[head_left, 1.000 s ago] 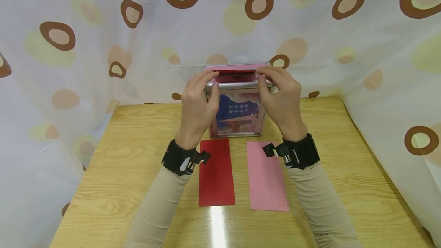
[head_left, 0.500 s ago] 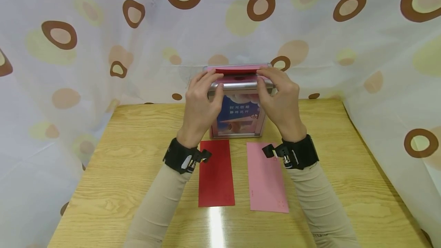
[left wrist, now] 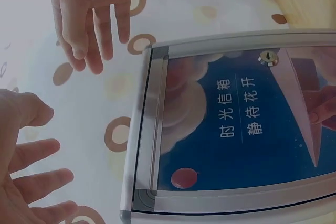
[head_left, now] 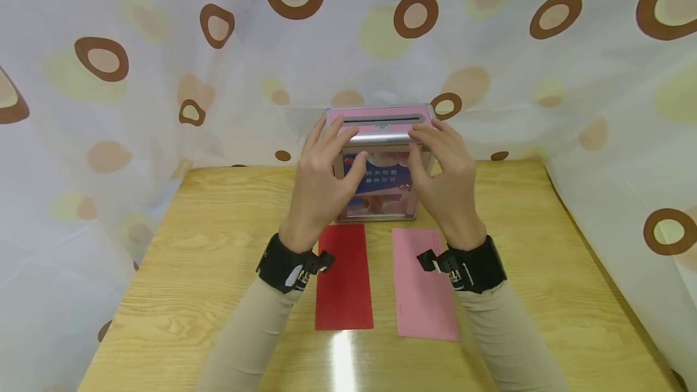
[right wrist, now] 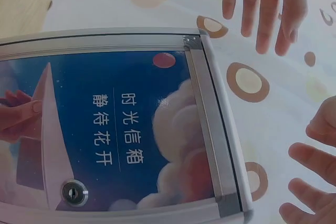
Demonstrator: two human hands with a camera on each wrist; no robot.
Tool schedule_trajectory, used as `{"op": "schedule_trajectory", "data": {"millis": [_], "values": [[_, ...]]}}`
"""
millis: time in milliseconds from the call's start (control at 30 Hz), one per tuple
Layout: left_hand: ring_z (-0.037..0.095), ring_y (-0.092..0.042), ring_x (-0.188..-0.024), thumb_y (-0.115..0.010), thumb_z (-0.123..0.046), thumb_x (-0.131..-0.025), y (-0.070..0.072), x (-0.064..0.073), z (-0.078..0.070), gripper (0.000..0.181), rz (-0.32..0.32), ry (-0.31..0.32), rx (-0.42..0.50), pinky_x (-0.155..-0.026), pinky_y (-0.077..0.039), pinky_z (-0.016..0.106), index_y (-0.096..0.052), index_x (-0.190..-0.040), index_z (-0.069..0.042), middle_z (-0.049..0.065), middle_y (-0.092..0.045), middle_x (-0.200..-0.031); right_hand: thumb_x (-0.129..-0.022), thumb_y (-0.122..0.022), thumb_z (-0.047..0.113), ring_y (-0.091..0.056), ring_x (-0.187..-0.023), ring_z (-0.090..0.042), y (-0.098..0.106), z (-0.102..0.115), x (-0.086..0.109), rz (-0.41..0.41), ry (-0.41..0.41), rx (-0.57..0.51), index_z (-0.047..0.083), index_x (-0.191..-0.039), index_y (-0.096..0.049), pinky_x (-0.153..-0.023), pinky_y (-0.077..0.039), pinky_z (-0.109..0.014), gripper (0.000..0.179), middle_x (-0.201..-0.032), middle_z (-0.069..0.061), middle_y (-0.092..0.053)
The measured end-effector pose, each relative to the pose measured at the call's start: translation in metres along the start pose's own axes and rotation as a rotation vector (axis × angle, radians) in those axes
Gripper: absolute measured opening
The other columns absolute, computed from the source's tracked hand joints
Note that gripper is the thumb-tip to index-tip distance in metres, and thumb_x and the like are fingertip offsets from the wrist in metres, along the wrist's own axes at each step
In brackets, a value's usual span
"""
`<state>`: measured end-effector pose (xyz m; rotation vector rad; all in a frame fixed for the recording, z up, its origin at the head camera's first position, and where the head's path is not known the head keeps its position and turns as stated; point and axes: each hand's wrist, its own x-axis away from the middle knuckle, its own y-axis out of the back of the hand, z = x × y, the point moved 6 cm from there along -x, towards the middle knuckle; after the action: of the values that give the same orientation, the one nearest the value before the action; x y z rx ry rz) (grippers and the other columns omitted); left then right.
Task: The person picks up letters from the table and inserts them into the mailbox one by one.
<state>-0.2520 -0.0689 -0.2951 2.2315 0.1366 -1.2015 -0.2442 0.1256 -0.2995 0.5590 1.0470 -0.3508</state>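
Observation:
A metal-framed letter box (head_left: pixel 383 189) stands at the back of the table, with a lock and a printed blue picture on its front. In its pink top runs a narrow slot (head_left: pixel 383 118), where no paper sticks out. My left hand (head_left: pixel 327 183) is spread near the box's left upper corner and holds nothing. Near the right corner is my right hand (head_left: pixel 448 180), its fingers extended and parted from the thumb. Both wrist views show each hand apart from the box. A red envelope (head_left: pixel 344 283) and a pink envelope (head_left: pixel 423 289) lie in front of the box.
The wooden table (head_left: pixel 218 247) carries the box and both envelopes. A white curtain (head_left: pixel 245 71) with brown and yellow spots hangs close behind the box and down both sides. Black camera straps (head_left: pixel 285 264) sit on the wrists.
The red paper that both hands held at the slot has gone down out of sight into the box. The hands have let go and drawn slightly back, leaving the slot in view.

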Motion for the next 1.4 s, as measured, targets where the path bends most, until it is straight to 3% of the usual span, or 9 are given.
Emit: {"op": "schedule_trajectory", "data": {"millis": [267, 433, 533, 633, 833, 1200, 1400], "values": [[0.033, -0.051, -0.124, -0.068, -0.017, -0.088, 0.009, 0.023, -0.022, 0.030, -0.057, -0.118, 0.025, -0.111, -0.038, 0.042, -0.068, -0.113, 0.000, 0.019, -0.067, -0.118, -0.087, -0.061, 0.005, -0.061, -0.109, -0.035, 0.027, 0.012, 0.016, -0.076, 0.014, -0.010, -0.006, -0.103, -0.071, -0.103, -0.044, -0.047, 0.022, -0.098, -0.022, -0.072], [0.030, -0.053, -0.121, -0.070, -0.021, -0.085, 0.012, 0.042, -0.026, 0.035, -0.011, -0.103, 0.013, -0.108, -0.041, 0.042, -0.068, -0.113, -0.001, 0.016, -0.068, -0.116, -0.085, -0.062, 0.006, -0.059, -0.112, -0.036, 0.038, 0.024, 0.027, -0.036, -0.027, 0.030, -0.006, -0.106, -0.070, -0.099, -0.047, -0.052, 0.025, -0.100, -0.023, -0.071], [0.029, -0.051, -0.123, -0.072, -0.026, -0.084, 0.012, 0.054, -0.025, 0.042, 0.061, -0.066, -0.022, -0.107, -0.041, 0.044, -0.066, -0.118, -0.003, 0.015, -0.066, -0.120, -0.082, -0.067, 0.011, -0.056, -0.117, -0.037, 0.039, 0.019, 0.042, 0.056, -0.071, 0.053, -0.003, -0.114, -0.068, -0.097, -0.046, -0.058, 0.034, -0.108, -0.022, -0.070], [0.029, -0.049, -0.125, -0.073, -0.033, -0.082, 0.009, 0.069, -0.023, 0.053, 0.165, -0.018, -0.081, -0.106, -0.042, 0.049, -0.062, -0.126, -0.005, 0.014, -0.062, -0.127, -0.079, -0.073, 0.014, -0.050, -0.123, -0.040, 0.036, 0.010, 0.062, 0.208, -0.136, 0.082, 0.000, -0.125, -0.062, -0.097, -0.042, -0.065, 0.049, -0.119, -0.022, -0.066], [0.036, -0.037, -0.135, -0.073, -0.048, -0.080, -0.005, 0.106, -0.010, 0.073, 0.367, 0.101, -0.191, -0.103, -0.040, 0.060, -0.052, -0.137, -0.008, 0.015, -0.051, -0.142, -0.078, -0.080, 0.024, -0.034, -0.133, -0.047, 0.034, -0.006, 0.104, 0.487, -0.323, 0.150, 0.001, -0.140, -0.047, -0.098, -0.034, -0.073, 0.074, -0.136, -0.025, -0.052], [0.040, -0.013, -0.144, -0.057, -0.076, -0.078, -0.021, 0.172, 0.018, 0.100, 0.683, 0.315, -0.359, -0.112, -0.023, 0.066, -0.029, -0.153, -0.016, 0.012, -0.029, -0.157, -0.074, -0.078, 0.047, -0.029, -0.130, -0.058, 0.035, -0.015, 0.151, 0.678, -0.351, 0.296, -0.005, -0.143, -0.040, -0.100, -0.028, -0.076, 0.094, -0.141, -0.032, -0.044], [0.042, -0.006, -0.145, -0.049, -0.081, -0.079, -0.026, 0.199, 0.028, 0.103, 0.771, 0.405, -0.352, -0.113, -0.016, 0.068, -0.025, -0.155, -0.016, 0.015, -0.025, -0.158, -0.076, -0.072, 0.060, -0.026, -0.133, -0.056, 0.033, -0.028, 0.170, 0.799, -0.421, 0.312, -0.005, -0.146, -0.033, -0.104, -0.028, -0.072, 0.103, -0.146, -0.033, -0.036]]}}
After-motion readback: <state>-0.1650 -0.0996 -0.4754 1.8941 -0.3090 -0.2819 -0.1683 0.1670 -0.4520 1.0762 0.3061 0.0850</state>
